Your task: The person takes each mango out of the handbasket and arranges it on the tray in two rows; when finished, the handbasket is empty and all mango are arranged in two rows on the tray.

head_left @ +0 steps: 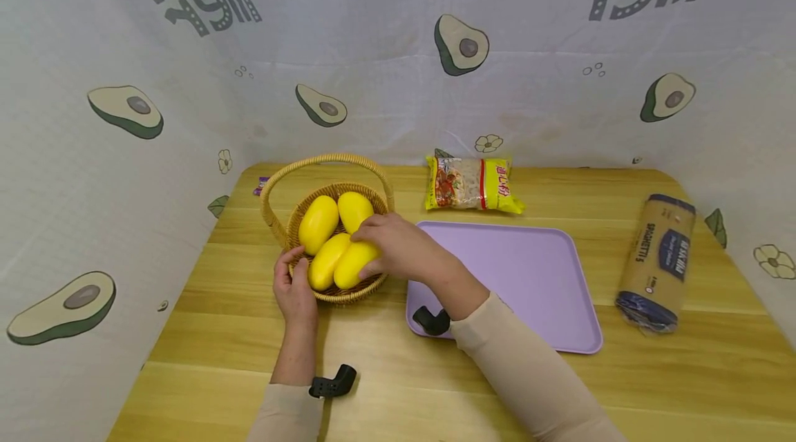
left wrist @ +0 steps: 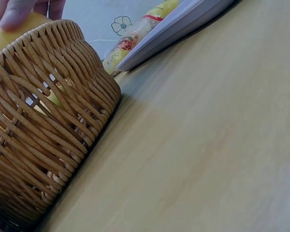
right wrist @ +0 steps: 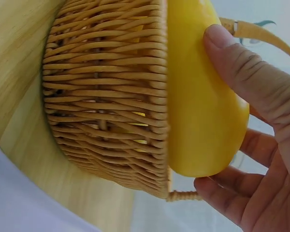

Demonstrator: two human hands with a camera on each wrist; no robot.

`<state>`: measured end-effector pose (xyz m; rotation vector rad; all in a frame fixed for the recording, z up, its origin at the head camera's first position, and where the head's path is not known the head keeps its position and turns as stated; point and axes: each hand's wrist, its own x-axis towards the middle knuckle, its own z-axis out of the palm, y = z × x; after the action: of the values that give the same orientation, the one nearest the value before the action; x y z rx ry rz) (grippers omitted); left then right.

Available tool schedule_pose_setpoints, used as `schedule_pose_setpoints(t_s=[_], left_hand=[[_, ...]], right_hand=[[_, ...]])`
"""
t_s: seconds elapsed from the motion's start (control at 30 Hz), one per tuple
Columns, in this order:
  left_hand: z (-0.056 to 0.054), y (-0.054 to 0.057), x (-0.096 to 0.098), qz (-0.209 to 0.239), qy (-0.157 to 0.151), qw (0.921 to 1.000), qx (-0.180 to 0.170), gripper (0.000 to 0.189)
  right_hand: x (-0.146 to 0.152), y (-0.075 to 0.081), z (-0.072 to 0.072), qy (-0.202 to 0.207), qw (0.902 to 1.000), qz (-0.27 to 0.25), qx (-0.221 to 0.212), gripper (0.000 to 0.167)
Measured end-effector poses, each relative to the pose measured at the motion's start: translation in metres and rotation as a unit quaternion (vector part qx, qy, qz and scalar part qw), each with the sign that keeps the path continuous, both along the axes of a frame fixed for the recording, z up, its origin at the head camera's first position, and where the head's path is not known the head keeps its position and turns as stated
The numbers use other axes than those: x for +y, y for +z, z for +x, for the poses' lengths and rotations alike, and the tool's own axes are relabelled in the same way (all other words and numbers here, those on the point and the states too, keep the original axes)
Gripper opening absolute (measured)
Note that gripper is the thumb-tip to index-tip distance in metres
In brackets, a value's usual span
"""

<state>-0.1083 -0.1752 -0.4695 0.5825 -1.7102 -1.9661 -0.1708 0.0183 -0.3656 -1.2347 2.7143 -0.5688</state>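
Wicker basket [head_left: 340, 299]: interior crowded by four yellow fruits [head_left: 318, 224], mouth spanned by handle [head_left: 326, 157]. Right side blocked by right hand [head_left: 398, 246], near-left rim by left hand [head_left: 295, 290]. Right of basket, narrow strip of tabletop [head_left: 394, 307] bounded by lilac tray [head_left: 516, 283]; right-rear obstructed by yellow packet [head_left: 468, 184]. Passage offered in front of basket, between forearms [head_left: 297, 356].

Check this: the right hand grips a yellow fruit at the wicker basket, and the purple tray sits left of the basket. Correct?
Wrong side: the purple tray sits right of the wicker basket, as the head view shows. The right hand does grip a yellow fruit at the basket.
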Motion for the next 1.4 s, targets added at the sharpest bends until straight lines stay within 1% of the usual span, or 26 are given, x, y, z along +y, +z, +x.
schedule_pose_setpoints(t_s=[0.2,0.43,0.5,0.63,0.7,0.9,1.07,1.17,1.3,1.4], left_hand=[[0.002,0.000,0.000,0.004,-0.005,1.0000,0.000,0.025],[0.003,0.001,0.000,0.008,-0.008,0.9999,-0.001,0.026],[0.003,0.001,0.000,0.007,-0.008,0.9999,-0.003,0.026],[0.003,0.001,0.001,0.006,-0.007,1.0000,-0.002,0.026],[0.002,0.001,0.001,0.004,-0.005,1.0000,-0.001,0.026],[0.002,0.001,0.002,0.004,-0.003,1.0000,-0.002,0.026],[0.001,-0.001,0.001,0.004,-0.002,1.0000,-0.002,0.026],[0.001,-0.002,0.001,0.006,-0.001,1.0000,0.000,0.026],[0.000,-0.002,0.001,0.012,-0.002,0.9999,0.001,0.025],[0.000,-0.003,0.000,0.015,-0.004,0.9999,-0.001,0.025]], right_hand=[[0.009,0.007,0.007,-0.014,0.9993,-0.035,0.002,0.060],[0.020,0.013,0.018,-0.056,0.9943,-0.089,-0.018,0.061],[0.023,0.013,0.021,-0.062,0.9927,-0.103,-0.012,0.061],[0.029,0.012,0.025,-0.063,0.9897,-0.128,0.012,0.061],[0.032,0.010,0.027,-0.066,0.9879,-0.139,0.015,0.060],[0.041,0.007,0.031,-0.091,0.9838,-0.155,-0.001,0.059],[0.049,0.007,0.034,-0.095,0.9783,-0.184,-0.002,0.059],[0.053,0.006,0.034,-0.103,0.9755,-0.193,-0.014,0.065],[0.059,0.005,0.035,-0.135,0.9707,-0.193,-0.050,0.073],[0.064,0.003,0.034,-0.155,0.9665,-0.191,-0.075,0.072]])
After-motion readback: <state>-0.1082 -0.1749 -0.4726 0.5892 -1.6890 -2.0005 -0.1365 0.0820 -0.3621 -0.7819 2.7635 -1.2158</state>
